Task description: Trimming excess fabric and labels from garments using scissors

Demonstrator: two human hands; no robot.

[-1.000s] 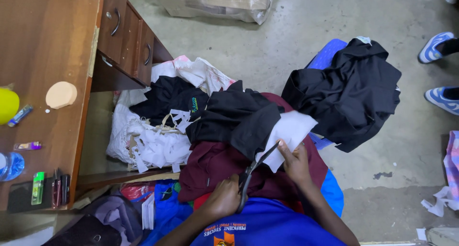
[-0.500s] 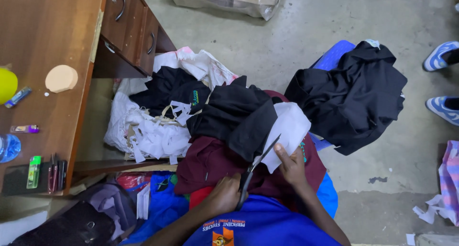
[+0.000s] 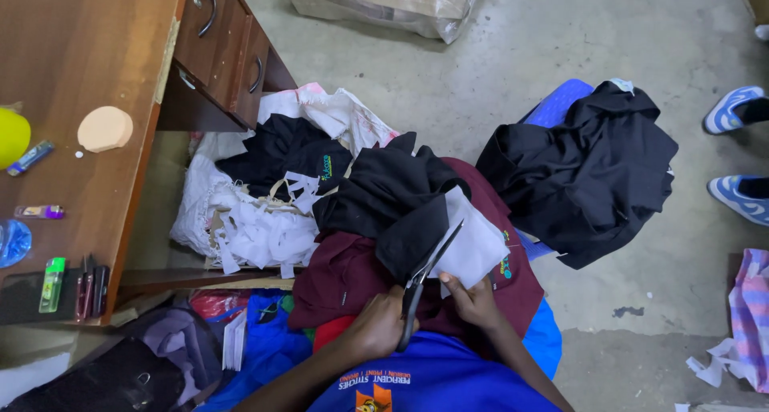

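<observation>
Over my lap, at the bottom middle of the head view, my left hand (image 3: 376,325) is wrapped around the handles of a pair of scissors (image 3: 424,277), fingers curled through the loops. The blades point up and to the right, slightly parted, and they meet the lower edge of a white fabric piece (image 3: 473,240). My right hand (image 3: 474,300) pinches that white piece from below, thumb on top, holding it taut just beside the blades. Under the white piece lies a black garment (image 3: 392,199), folded over a maroon garment (image 3: 352,272) that drapes across my knees. I think the blades are biting into the white edge, though the dark cloth behind makes the exact contact hard to read. To my left a sack of white fabric scraps (image 3: 256,232) sits under the wooden desk (image 3: 80,75), touching the heap on my lap. A second black pile (image 3: 585,175) rests on a blue stool (image 3: 561,103), near but apart from my hands.
</observation>
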